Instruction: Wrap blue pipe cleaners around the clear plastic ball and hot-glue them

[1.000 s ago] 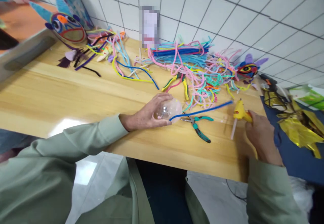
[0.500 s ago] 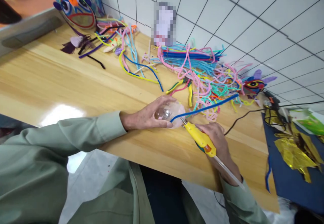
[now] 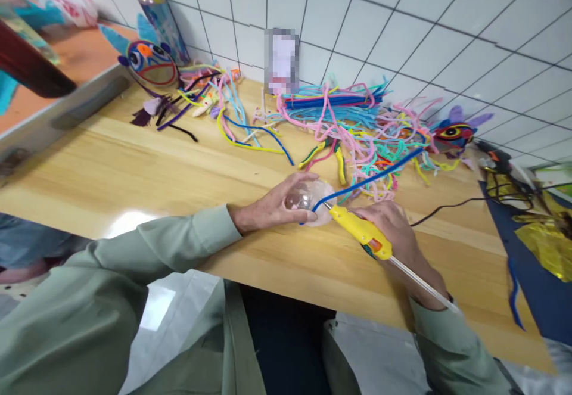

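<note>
My left hand (image 3: 279, 203) is closed around a clear, rounded plastic shell (image 3: 325, 216) just above the wooden table. A long blue pipe cleaner (image 3: 370, 179) lies against the shell's edge under my left thumb, its free end stretching up to the right. In my right hand (image 3: 391, 225) is a yellow hot glue gun (image 3: 361, 231), with a clear glue stick (image 3: 422, 285) sticking out of its rear. The metal nozzle is at the shell's rim beside the pipe cleaner; whether it touches, I cannot tell.
Yellow-handled pliers (image 3: 341, 165) lie beyond my hands, before a tangled heap of coloured pipe cleaners (image 3: 357, 118). Decorated masks stand at the left (image 3: 154, 64) and right (image 3: 453, 131). A can (image 3: 163, 22) and a phone (image 3: 282, 58) lean by the tiled wall. A dark cord (image 3: 440, 207) runs right.
The view has shifted, showing more of the left side. The glue gun's nozzle has come closer to the pipe cleaner at the shell's rim. Both hands keep their holds.
</note>
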The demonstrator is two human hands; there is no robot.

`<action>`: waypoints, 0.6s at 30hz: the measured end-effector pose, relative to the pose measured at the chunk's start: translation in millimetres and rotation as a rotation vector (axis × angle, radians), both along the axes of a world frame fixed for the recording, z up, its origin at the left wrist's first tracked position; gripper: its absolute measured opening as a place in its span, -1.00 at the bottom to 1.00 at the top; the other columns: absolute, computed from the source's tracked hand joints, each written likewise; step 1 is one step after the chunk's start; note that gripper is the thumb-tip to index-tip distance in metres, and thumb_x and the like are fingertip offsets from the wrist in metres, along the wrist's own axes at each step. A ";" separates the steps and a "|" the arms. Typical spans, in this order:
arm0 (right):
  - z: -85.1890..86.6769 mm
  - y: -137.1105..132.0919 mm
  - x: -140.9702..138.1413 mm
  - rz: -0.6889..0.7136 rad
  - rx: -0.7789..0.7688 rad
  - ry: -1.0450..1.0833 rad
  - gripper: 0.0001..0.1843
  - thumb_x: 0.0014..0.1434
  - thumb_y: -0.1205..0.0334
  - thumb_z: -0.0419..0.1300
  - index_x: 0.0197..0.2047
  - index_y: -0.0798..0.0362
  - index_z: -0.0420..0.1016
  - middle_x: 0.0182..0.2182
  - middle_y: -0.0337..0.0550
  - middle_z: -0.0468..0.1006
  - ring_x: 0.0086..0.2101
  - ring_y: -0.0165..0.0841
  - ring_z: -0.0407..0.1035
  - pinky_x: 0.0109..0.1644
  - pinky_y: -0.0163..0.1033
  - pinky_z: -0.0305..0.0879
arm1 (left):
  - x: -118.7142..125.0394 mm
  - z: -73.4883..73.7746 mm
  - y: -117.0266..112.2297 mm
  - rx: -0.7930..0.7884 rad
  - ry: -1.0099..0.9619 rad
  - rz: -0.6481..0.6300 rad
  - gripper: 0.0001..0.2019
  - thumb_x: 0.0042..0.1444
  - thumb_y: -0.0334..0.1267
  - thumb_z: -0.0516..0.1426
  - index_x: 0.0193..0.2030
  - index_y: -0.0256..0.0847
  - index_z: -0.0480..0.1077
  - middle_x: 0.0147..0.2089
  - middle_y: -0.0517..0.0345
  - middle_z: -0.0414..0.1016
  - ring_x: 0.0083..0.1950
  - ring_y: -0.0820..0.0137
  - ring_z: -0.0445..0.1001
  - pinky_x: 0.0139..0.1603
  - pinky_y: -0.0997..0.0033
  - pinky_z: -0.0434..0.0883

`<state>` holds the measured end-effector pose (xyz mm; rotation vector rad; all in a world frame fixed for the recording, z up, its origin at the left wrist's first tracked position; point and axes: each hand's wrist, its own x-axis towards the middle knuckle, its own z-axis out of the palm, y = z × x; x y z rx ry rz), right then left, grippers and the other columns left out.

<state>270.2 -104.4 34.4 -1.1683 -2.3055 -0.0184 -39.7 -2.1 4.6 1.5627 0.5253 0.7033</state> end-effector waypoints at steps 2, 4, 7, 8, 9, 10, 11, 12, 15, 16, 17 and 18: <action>2.7 0.7 -0.5 0.026 0.001 -0.015 -0.64 0.60 0.11 0.06 0.30 -0.10 0.55 -0.18 -0.08 0.67 -0.16 -0.11 0.52 0.00 0.03 0.39 | 0.2 1.4 1.0 0.002 0.014 0.000 -0.18 0.20 0.06 0.46 0.51 0.03 0.28 0.53 -0.11 0.36 0.48 -0.09 0.47 0.42 -0.14 0.53; 3.6 1.6 -0.5 0.025 0.016 -0.023 -0.63 0.62 0.08 0.03 0.29 -0.08 0.55 -0.20 -0.08 0.66 -0.18 -0.11 0.51 -0.02 0.03 0.37 | 1.0 2.6 1.8 0.012 0.030 0.005 -0.19 0.20 0.07 0.46 0.51 0.04 0.29 0.54 -0.09 0.35 0.47 -0.08 0.47 0.40 -0.12 0.54; 3.1 2.2 -1.0 0.011 0.039 -0.019 -0.62 0.62 0.07 0.03 0.29 -0.06 0.55 -0.21 -0.07 0.64 -0.19 -0.11 0.49 -0.03 0.03 0.36 | 2.2 2.9 2.4 0.022 0.044 -0.008 -0.19 0.20 0.08 0.46 0.51 0.07 0.30 0.49 -0.06 0.39 0.43 -0.04 0.49 0.35 -0.08 0.57; 2.9 2.1 -1.6 0.018 0.032 -0.012 -0.62 0.62 0.06 0.03 0.30 -0.06 0.55 -0.21 -0.07 0.64 -0.19 -0.11 0.49 -0.02 0.03 0.36 | 2.4 2.7 2.6 0.024 0.044 -0.013 -0.19 0.19 0.08 0.46 0.51 0.08 0.30 0.47 -0.06 0.41 0.42 -0.04 0.50 0.34 -0.08 0.57; 2.7 1.9 -2.3 0.033 0.018 -0.004 -0.61 0.63 0.05 0.02 0.30 -0.06 0.55 -0.21 -0.07 0.63 -0.19 -0.11 0.50 -0.02 0.03 0.35 | 2.5 2.5 2.8 0.026 0.045 -0.015 -0.19 0.19 0.08 0.46 0.51 0.09 0.30 0.46 -0.06 0.42 0.41 -0.04 0.50 0.33 -0.08 0.58; 2.3 1.7 -3.1 0.050 0.003 0.003 -0.59 0.63 0.04 0.00 0.30 -0.06 0.55 -0.20 -0.07 0.63 -0.19 -0.11 0.50 -0.02 0.03 0.35 | 2.4 2.3 3.1 0.026 0.048 -0.013 -0.18 0.18 0.08 0.47 0.51 0.09 0.31 0.46 -0.06 0.42 0.41 -0.04 0.50 0.33 -0.09 0.58; 1.7 1.7 -3.7 0.063 -0.009 0.006 -0.58 0.64 0.02 -0.02 0.31 -0.06 0.55 -0.20 -0.07 0.63 -0.19 -0.12 0.50 -0.03 0.02 0.35 | 2.2 2.1 3.4 0.022 0.051 -0.010 -0.18 0.18 0.09 0.47 0.51 0.09 0.31 0.47 -0.07 0.41 0.42 -0.06 0.49 0.33 -0.11 0.58; 0.8 1.8 -4.2 0.063 -0.013 0.007 -0.57 0.64 0.01 -0.03 0.31 -0.06 0.55 -0.20 -0.06 0.63 -0.19 -0.12 0.49 -0.02 0.02 0.35 | 1.8 2.1 3.8 0.017 0.056 -0.007 -0.18 0.18 0.11 0.47 0.51 0.09 0.31 0.49 -0.07 0.40 0.43 -0.08 0.48 0.32 -0.12 0.59; -4.3 2.6 -4.0 0.034 0.013 0.029 -0.56 0.63 -0.02 -0.01 0.33 -0.09 0.56 -0.20 -0.06 0.63 -0.18 -0.10 0.50 0.00 0.04 0.34 | 0.0 2.3 5.3 0.007 0.058 -0.003 -0.18 0.18 0.15 0.46 0.50 0.10 0.32 0.53 -0.07 0.36 0.47 -0.12 0.45 0.34 -0.17 0.58; -6.4 2.8 -3.8 0.029 0.021 0.044 -0.55 0.63 -0.03 -0.01 0.34 -0.10 0.56 -0.19 -0.06 0.63 -0.16 -0.09 0.50 0.01 0.05 0.34 | -0.6 2.5 5.9 0.007 0.054 -0.004 -0.18 0.17 0.16 0.47 0.50 0.10 0.33 0.54 -0.06 0.35 0.48 -0.13 0.45 0.37 -0.18 0.57; -8.5 2.9 -3.6 0.031 0.026 0.060 -0.54 0.63 -0.04 -0.01 0.34 -0.11 0.56 -0.18 -0.06 0.64 -0.16 -0.09 0.50 0.01 0.05 0.34 | -1.1 2.8 6.3 0.007 0.049 -0.006 -0.18 0.16 0.16 0.47 0.50 0.11 0.33 0.54 -0.05 0.35 0.48 -0.13 0.44 0.39 -0.19 0.56; -10.4 2.9 -3.5 0.035 0.023 0.071 -0.54 0.64 -0.05 -0.02 0.34 -0.11 0.56 -0.18 -0.06 0.64 -0.16 -0.10 0.50 0.02 0.05 0.34 | -1.6 3.1 6.7 0.007 0.045 -0.009 -0.17 0.16 0.16 0.47 0.50 0.11 0.32 0.55 -0.05 0.35 0.49 -0.13 0.44 0.41 -0.19 0.54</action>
